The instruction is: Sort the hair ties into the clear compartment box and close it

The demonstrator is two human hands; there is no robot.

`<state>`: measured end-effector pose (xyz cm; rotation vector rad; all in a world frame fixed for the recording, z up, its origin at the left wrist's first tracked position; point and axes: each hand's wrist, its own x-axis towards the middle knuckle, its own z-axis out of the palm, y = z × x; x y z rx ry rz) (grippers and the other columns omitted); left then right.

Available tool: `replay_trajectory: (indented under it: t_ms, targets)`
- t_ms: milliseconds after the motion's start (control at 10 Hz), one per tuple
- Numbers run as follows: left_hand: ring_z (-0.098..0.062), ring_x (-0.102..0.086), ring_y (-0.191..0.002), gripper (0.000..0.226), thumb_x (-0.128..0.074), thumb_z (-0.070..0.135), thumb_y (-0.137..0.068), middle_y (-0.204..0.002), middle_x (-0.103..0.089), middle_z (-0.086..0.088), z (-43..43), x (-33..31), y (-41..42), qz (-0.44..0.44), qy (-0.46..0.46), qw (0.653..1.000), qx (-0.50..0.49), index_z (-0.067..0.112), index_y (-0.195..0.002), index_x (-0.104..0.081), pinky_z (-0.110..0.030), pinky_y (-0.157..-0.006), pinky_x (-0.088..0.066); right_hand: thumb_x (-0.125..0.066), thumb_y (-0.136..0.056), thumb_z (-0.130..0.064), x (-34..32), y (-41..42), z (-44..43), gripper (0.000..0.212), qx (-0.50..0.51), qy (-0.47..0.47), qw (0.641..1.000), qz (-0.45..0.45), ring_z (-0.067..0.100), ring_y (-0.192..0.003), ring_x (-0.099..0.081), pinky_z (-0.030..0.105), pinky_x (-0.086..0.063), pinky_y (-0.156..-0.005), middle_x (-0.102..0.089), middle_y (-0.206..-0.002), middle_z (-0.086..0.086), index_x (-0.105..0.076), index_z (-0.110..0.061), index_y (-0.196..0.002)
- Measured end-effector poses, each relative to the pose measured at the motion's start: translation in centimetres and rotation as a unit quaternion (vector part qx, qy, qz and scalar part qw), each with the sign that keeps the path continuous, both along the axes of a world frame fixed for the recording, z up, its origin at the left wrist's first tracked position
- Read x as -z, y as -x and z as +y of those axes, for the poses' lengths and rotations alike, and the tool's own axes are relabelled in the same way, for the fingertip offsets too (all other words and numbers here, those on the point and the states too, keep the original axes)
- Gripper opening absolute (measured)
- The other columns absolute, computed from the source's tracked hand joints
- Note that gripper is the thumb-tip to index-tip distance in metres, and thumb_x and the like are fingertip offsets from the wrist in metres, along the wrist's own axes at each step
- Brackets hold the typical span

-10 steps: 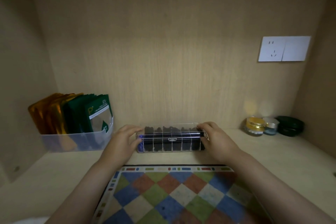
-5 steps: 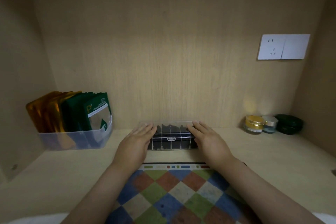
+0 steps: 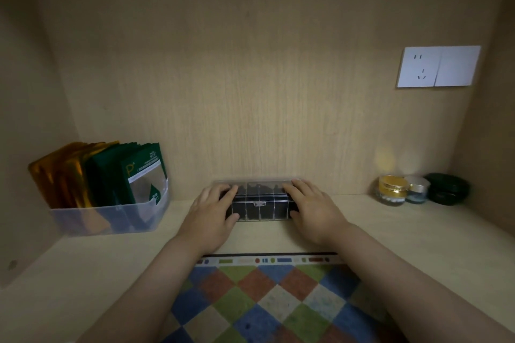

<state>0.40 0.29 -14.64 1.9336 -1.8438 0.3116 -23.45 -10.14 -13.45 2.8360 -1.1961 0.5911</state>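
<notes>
The clear compartment box (image 3: 259, 205) stands near the back wall with its lid down and its front latch facing me. Dark hair ties fill its compartments. My left hand (image 3: 213, 214) holds the box's left end, fingers lying over the lid and thumb against the front face. My right hand (image 3: 312, 210) holds the right end the same way. Both ends of the box are hidden under my fingers.
A clear bin (image 3: 111, 216) of gold and green sachets stands at the back left. Three small jars (image 3: 393, 189) sit at the back right, below a white wall socket (image 3: 437, 66). A checkered mat (image 3: 267, 301) lies in front of the box.
The box has slid away from the mat's edge toward the back wall. My hands moved with it, shifting from its ends onto the lid, thumbs now at the front.
</notes>
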Motion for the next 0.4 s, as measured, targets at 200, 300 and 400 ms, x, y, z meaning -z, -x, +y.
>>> replay_trajectory:
  t_ms: [200, 300, 400]
  targets:
    - [-0.015, -0.025, -0.140, 0.061, -0.048, 0.044, -0.099, -0.152, -0.033, 0.006, -0.9, -1.4, -0.1, 0.034, -0.036, 0.999, 0.005, 0.028, -0.154, -0.028, -0.033, -0.118, -0.023, -0.056, -0.090, -0.026, -1.3, -0.9, -1.3, 0.052, 0.005, -0.031, 0.999, -0.002, 0.021, -0.132, -0.040, 0.043, -0.036, -0.109, -0.043, -0.142, -0.001, -0.040, -0.027, -0.139]
    - [-0.015, -0.020, -0.143, 0.060, -0.049, 0.044, -0.099, -0.156, -0.030, 0.006, -0.4, -2.2, -0.1, 0.044, -0.038, 0.998, 0.000, 0.030, -0.153, -0.029, -0.033, -0.118, -0.018, -0.055, -0.092, -0.032, -2.1, -0.6, -1.3, 0.058, 0.001, -0.029, 1.000, 0.003, 0.022, -0.139, -0.034, 0.044, -0.027, -0.116, -0.040, -0.149, 0.000, -0.034, -0.028, -0.147]
    - [-0.009, -0.021, -0.144, 0.054, -0.053, 0.040, -0.098, -0.156, -0.031, 0.010, 1.3, -4.8, 0.3, 0.100, 0.021, 0.994, 0.031, 0.033, -0.149, -0.037, -0.031, -0.119, -0.017, -0.055, -0.097, -0.034, -5.1, 0.2, 0.3, 0.060, -0.011, -0.014, 0.997, -0.078, 0.019, -0.147, -0.025, 0.041, -0.019, -0.121, -0.030, -0.159, 0.000, -0.030, -0.031, -0.151]
